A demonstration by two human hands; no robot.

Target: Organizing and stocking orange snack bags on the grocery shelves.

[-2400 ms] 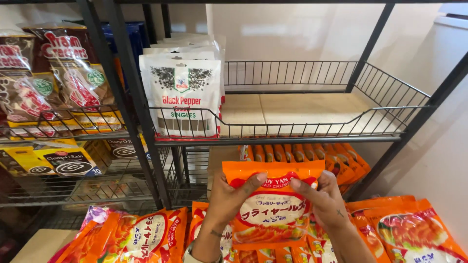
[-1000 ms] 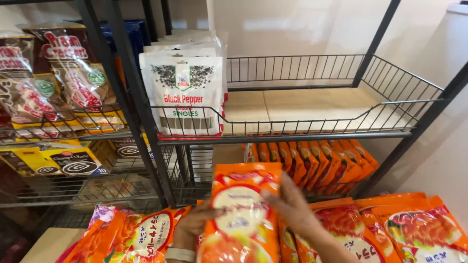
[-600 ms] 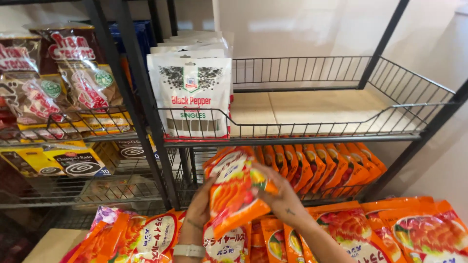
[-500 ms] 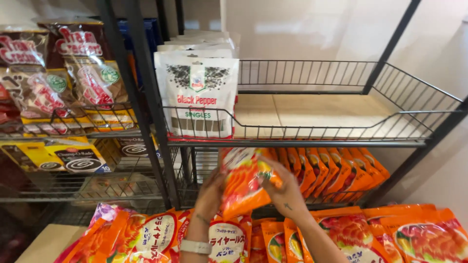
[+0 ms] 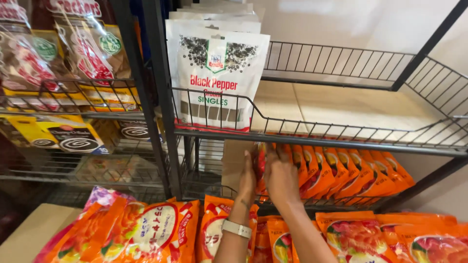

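Both my hands reach under the upper wire shelf and hold an orange snack packet upright between them. My left hand, with a pale watch on its wrist, presses the packet's left side. My right hand presses its right side, next to a row of like orange packets standing on the middle shelf. The packet is mostly hidden between my palms.
White pepper pouches stand on the black wire shelf above; its right part holds a bare board. More orange packets lie in front below. A left rack carries clear cracker bags and yellow boxes.
The packet, held flat and low before me, was turned on edge, lifted and pushed forward into the left end of the row on the middle shelf. The view moved closer.
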